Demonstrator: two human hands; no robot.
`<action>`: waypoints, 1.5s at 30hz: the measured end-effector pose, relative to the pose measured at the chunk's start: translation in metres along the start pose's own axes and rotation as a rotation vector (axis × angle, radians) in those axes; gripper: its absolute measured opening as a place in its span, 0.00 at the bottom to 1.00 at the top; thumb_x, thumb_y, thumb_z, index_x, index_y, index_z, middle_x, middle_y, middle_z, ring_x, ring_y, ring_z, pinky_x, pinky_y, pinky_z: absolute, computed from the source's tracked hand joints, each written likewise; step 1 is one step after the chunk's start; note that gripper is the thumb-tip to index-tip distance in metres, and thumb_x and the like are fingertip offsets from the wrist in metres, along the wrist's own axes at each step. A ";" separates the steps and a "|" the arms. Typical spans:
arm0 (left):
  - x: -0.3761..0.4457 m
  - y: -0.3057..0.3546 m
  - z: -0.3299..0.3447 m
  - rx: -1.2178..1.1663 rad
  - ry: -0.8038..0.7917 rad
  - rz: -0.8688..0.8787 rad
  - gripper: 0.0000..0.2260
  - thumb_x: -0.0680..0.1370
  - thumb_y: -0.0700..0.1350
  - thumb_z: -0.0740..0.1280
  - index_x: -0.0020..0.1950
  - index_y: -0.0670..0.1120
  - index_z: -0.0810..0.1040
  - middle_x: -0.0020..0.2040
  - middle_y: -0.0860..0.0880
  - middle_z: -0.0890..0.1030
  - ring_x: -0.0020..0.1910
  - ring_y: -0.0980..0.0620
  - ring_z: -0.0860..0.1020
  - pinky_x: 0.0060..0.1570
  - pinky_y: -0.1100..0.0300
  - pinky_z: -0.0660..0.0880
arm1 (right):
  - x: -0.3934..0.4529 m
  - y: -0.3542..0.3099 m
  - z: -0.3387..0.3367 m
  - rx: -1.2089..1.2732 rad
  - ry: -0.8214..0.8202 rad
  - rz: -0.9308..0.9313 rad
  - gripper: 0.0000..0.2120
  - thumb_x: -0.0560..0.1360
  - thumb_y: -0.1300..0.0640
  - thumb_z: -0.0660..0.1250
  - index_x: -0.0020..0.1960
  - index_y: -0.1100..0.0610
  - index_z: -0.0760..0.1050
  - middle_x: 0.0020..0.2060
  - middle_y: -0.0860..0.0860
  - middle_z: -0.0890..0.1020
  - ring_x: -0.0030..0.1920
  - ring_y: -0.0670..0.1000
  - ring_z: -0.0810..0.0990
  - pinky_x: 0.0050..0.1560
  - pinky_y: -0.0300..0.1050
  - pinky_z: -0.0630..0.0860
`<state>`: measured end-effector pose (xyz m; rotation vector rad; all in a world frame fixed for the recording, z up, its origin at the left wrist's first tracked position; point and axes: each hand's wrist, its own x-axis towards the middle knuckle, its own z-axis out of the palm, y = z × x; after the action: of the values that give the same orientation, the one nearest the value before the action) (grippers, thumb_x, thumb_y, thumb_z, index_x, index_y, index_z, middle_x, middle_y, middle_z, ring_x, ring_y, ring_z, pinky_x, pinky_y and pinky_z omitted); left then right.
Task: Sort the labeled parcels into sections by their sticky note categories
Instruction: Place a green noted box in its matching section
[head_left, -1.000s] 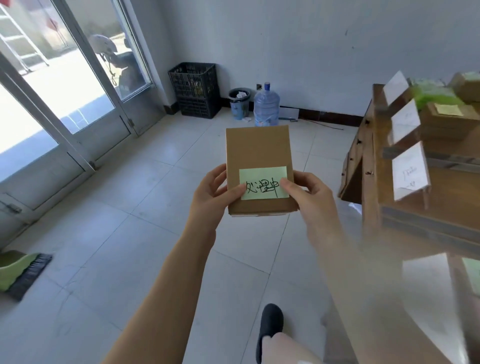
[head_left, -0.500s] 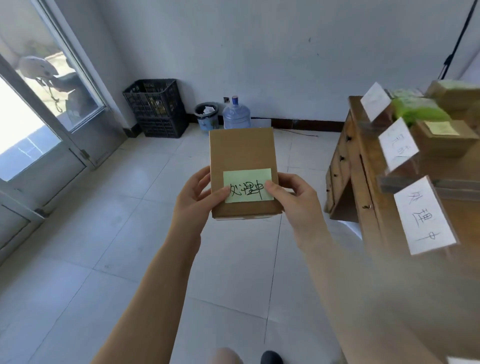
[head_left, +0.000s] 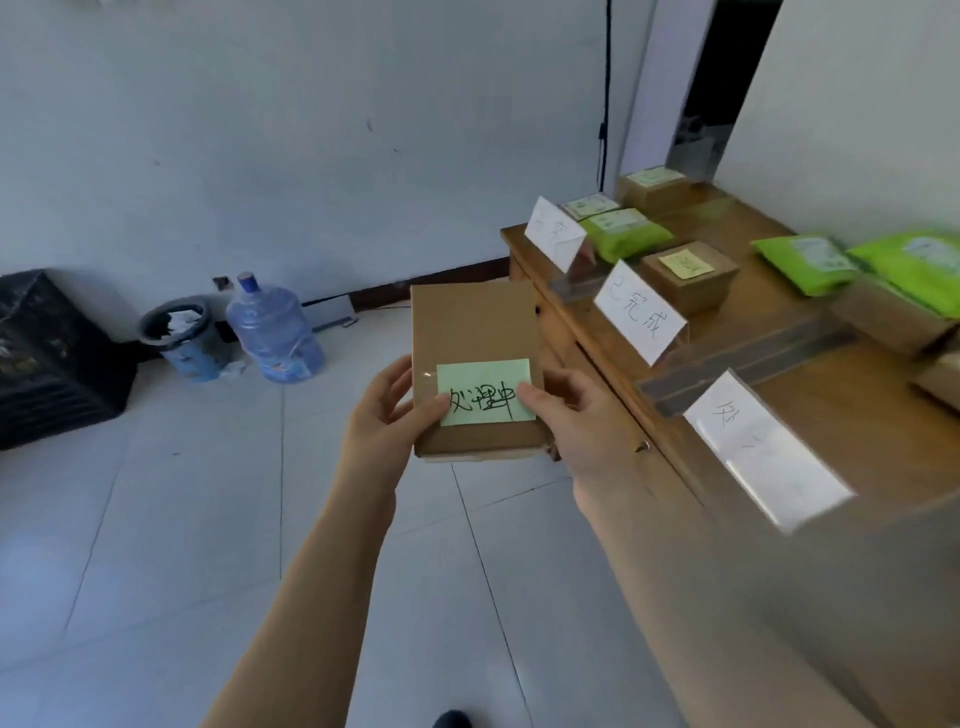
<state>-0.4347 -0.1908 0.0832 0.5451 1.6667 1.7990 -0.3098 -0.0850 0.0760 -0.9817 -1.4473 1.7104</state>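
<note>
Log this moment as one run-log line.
cardboard parcel held off the table | left hand, right hand | green sticky note up

View swings right: wooden table (head_left: 878, 415) with its section cards now fills more of frame; glass door drops out of view.

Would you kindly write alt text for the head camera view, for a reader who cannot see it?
Both hands, left and right, hold a flat cardboard parcel bearing a green sticky note over a tiled floor. At right, a wooden table holds white section cards, boxes and green bags.
</note>
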 end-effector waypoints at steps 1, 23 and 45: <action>0.017 0.002 0.002 0.010 -0.039 -0.005 0.22 0.74 0.36 0.68 0.67 0.49 0.71 0.61 0.52 0.79 0.44 0.62 0.82 0.36 0.70 0.76 | 0.008 -0.003 0.003 0.018 0.031 0.002 0.09 0.72 0.57 0.71 0.52 0.55 0.77 0.48 0.52 0.83 0.41 0.44 0.83 0.29 0.30 0.74; 0.221 -0.005 0.243 0.129 -0.670 -0.071 0.20 0.74 0.42 0.70 0.62 0.56 0.71 0.58 0.55 0.80 0.49 0.61 0.80 0.37 0.71 0.76 | 0.175 -0.034 -0.139 0.103 0.708 -0.035 0.06 0.74 0.55 0.70 0.50 0.49 0.76 0.44 0.46 0.83 0.45 0.44 0.82 0.39 0.35 0.79; 0.247 -0.076 0.454 0.363 -1.355 -0.202 0.23 0.75 0.42 0.70 0.68 0.51 0.68 0.57 0.55 0.74 0.48 0.62 0.75 0.35 0.74 0.75 | 0.192 -0.012 -0.267 0.141 1.364 0.163 0.13 0.75 0.55 0.69 0.58 0.54 0.75 0.51 0.49 0.81 0.51 0.46 0.80 0.44 0.38 0.77</action>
<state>-0.2963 0.3106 0.0353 1.2994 0.9499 0.5777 -0.1688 0.2097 0.0394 -1.6867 -0.3336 0.7716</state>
